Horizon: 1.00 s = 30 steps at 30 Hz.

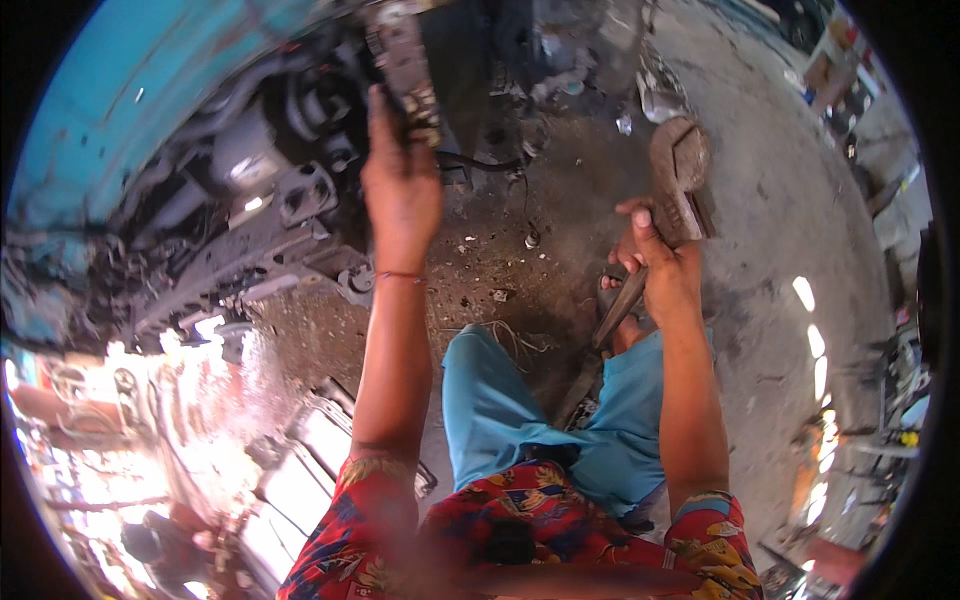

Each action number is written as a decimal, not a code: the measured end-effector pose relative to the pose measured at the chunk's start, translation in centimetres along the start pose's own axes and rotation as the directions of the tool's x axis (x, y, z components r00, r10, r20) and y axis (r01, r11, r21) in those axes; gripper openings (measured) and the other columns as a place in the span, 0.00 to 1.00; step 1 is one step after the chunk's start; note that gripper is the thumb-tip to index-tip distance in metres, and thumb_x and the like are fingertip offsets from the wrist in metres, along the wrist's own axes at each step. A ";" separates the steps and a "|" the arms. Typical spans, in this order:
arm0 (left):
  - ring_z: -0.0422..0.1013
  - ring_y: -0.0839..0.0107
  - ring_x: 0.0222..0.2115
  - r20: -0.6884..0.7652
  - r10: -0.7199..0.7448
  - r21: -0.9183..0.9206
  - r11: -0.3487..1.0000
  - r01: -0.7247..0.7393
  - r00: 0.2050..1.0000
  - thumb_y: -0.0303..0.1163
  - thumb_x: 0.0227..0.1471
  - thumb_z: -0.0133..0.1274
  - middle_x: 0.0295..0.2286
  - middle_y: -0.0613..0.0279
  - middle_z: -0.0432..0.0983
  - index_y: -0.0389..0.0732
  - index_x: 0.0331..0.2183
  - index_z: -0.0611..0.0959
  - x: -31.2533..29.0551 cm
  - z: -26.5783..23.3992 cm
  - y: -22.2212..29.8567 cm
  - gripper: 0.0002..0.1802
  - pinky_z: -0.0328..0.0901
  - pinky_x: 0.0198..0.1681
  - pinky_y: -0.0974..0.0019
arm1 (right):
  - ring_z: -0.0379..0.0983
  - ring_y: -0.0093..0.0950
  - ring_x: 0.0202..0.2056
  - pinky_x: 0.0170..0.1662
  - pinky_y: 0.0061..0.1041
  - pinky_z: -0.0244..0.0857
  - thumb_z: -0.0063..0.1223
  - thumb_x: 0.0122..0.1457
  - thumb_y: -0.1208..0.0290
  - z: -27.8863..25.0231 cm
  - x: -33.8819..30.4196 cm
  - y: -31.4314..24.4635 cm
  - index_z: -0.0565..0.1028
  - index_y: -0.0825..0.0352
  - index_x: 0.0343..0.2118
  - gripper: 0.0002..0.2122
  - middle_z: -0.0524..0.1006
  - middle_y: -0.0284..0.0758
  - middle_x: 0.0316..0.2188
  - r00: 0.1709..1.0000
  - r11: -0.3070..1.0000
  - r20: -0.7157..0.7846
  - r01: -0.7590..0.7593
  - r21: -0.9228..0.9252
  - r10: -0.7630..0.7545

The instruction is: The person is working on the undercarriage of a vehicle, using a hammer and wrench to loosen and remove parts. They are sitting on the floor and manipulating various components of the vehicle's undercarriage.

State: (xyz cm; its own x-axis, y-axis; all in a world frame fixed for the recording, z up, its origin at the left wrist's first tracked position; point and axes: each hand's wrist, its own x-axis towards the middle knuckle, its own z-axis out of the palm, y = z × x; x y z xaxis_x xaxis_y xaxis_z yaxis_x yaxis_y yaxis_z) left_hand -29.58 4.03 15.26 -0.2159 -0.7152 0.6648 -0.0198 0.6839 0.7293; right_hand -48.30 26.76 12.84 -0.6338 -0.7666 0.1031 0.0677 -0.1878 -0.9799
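Note:
My right hand (pixel 662 262) is wrapped around the handle of a large, rusty wrench (pixel 682 158). Its wide, rounded head points up and away from me, and the handle slants down toward my knee. Ahead of me on the left, my left hand (pixel 402 205) grips the near end of a worn metal bar (pixel 396 50) on the vehicle's underside. Fingers lie along one side of the bar and the thumb seems to be on the other. Blur hides the exact contact.
A turquoise vehicle body (pixel 130 95) with exposed dark mechanical parts (pixel 240 150) fills the upper left. My legs in blue trousers (pixel 500 400) are bent over a dirty concrete floor (pixel 790 230). Thin wire (pixel 520 340) lies near my knee. Assorted workshop clutter (pixel 840 70) lines the right edge.

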 end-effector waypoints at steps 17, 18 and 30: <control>0.72 0.52 0.59 -0.075 -0.224 0.001 0.975 0.224 0.972 0.36 0.69 0.50 0.57 0.40 0.74 0.28 0.66 0.67 -0.7 0.0 3.6 0.32 0.67 0.63 0.52 | 0.78 0.28 0.37 0.40 0.28 0.70 0.60 0.64 0.74 -5.5 2.5 -2.2 0.73 0.69 0.53 0.15 0.79 0.34 0.36 0.932 0.959 0.313 0.240 -0.150 -0.184; 0.72 0.50 0.59 -0.128 -0.234 -0.039 0.972 0.231 0.964 0.39 0.70 0.48 0.58 0.38 0.72 0.29 0.66 0.66 -0.1 0.3 3.7 0.32 0.65 0.65 0.50 | 0.75 0.24 0.38 0.42 0.26 0.69 0.60 0.66 0.72 -5.2 2.8 -2.1 0.74 0.69 0.53 0.15 0.78 0.31 0.36 0.933 0.962 0.309 0.237 -0.133 -0.187; 0.68 0.57 0.61 -0.177 -0.320 -0.348 0.905 0.245 0.931 0.49 0.68 0.49 0.60 0.51 0.72 0.38 0.63 0.72 5.9 2.8 2.0 0.32 0.59 0.66 0.52 | 0.71 0.24 0.34 0.42 0.27 0.67 0.61 0.66 0.73 -2.5 7.7 -1.4 0.69 0.74 0.57 0.20 0.74 0.32 0.35 0.850 0.879 0.527 -0.263 0.397 0.016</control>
State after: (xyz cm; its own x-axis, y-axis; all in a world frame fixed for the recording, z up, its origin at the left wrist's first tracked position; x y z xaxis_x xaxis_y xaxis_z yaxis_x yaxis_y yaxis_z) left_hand -33.65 1.52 20.19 -0.0216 -0.9102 0.4137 0.2692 0.3932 0.8792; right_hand -55.19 22.63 14.56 -0.1312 -0.9780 0.1619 0.5320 -0.2073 -0.8210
